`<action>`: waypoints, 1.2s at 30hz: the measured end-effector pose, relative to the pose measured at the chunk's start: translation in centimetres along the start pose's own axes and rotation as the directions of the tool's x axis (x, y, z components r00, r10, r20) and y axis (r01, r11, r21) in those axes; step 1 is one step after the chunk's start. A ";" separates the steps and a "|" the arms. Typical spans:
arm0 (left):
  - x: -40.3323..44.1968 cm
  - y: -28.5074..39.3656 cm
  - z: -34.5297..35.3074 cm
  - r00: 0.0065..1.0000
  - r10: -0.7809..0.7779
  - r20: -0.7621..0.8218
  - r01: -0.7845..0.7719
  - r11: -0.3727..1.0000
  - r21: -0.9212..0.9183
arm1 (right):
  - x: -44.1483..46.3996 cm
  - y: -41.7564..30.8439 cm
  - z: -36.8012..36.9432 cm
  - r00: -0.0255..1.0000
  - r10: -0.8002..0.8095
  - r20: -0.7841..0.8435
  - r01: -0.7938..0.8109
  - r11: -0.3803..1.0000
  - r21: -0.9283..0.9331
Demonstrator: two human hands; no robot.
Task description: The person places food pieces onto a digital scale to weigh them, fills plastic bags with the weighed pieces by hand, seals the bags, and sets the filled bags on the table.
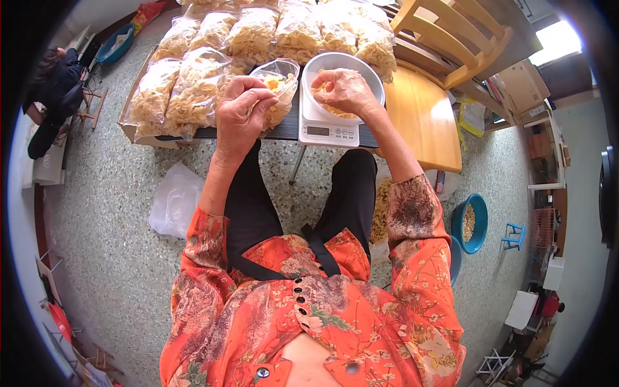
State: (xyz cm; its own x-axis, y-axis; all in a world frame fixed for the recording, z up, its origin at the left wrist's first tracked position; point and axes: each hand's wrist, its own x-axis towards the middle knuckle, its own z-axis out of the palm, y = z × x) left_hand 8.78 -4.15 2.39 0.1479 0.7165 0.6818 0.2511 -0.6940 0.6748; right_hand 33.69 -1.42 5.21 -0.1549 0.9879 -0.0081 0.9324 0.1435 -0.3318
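Observation:
My left hand (242, 113) pinches the rim of a clear plastic bag (282, 106), which is partly filled with pale dried slices and has some yellow-orange bits near its mouth. Inside a white bowl (376, 84) is my right hand (345, 92), its fingers curled together over yellowish pieces. What those fingers hold, if anything, is hidden. The bowl rests on a white digital scale (330, 133), whose display I cannot read. Just beyond my left hand stand several filled clear bags (200, 80) of the same pale slices.
A wooden chair (419, 116) adjoins the table on the right. On the floor lie a white plastic bag (176, 201) and a blue basin (482, 222) of pale pieces, near a small blue stool (514, 237). Another person (58, 87) sits at far left.

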 end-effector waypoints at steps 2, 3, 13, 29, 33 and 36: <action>0.2 -0.1 0.1 1.000 0.028 -0.013 -0.028 1.000 0.008 | 0.2 0.3 0.5 0.996 -0.066 -0.066 0.067 0.998 0.020; 0.2 -0.1 0.1 0.998 0.057 -0.025 -0.057 0.998 0.016 | 0.2 0.3 0.5 0.996 -0.066 -0.065 0.067 0.998 0.021; 0.2 -0.1 0.2 0.999 0.051 -0.019 -0.051 0.999 -0.006 | -0.6 2.3 -2.3 0.985 0.099 -0.140 0.011 0.780 0.626; 0.2 0.3 0.4 0.997 0.067 0.034 -0.068 0.997 0.037 | -0.4 -7.2 0.1 0.884 -0.007 -0.468 0.384 0.583 0.716; -0.1 0.2 -0.5 0.997 0.076 -0.012 -0.075 0.997 0.036 | -0.1 -7.8 0.9 0.768 -0.456 -0.451 0.596 0.766 0.240; -0.5 -0.4 -1.0 0.999 0.050 0.004 -0.050 0.999 0.008 | -0.2 -7.3 0.7 0.782 -0.564 -0.265 0.611 0.777 0.150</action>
State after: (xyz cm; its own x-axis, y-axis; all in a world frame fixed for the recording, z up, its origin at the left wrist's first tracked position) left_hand 7.68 -4.32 2.05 0.1637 0.6814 0.7134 0.2512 -0.7281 0.6378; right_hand 26.70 -2.66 6.95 -0.5606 0.7071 0.4309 0.5807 0.7067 -0.4042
